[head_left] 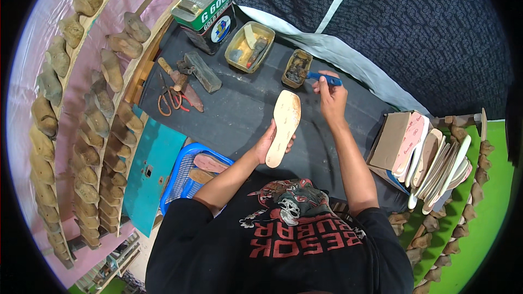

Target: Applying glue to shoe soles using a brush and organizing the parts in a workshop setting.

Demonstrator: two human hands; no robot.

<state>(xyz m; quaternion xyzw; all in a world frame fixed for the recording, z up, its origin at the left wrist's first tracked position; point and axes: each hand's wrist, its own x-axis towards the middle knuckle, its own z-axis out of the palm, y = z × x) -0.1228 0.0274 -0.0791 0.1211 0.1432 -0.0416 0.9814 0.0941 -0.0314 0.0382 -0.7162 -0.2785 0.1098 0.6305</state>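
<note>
My left hand holds a tan shoe insole by its heel end, tilted up over the dark work table. My right hand grips a blue-handled brush. The brush tip reaches into a small, grimy glue tin at the far side of the table. The insole's top face looks shiny near the toe.
A green and white metal can, a tray of small tools, a dark block, a knife and orange-handled scissors lie on the table. Stacked insoles stand at the right. A blue basket sits left. Shelves of wooden shoe lasts line the left.
</note>
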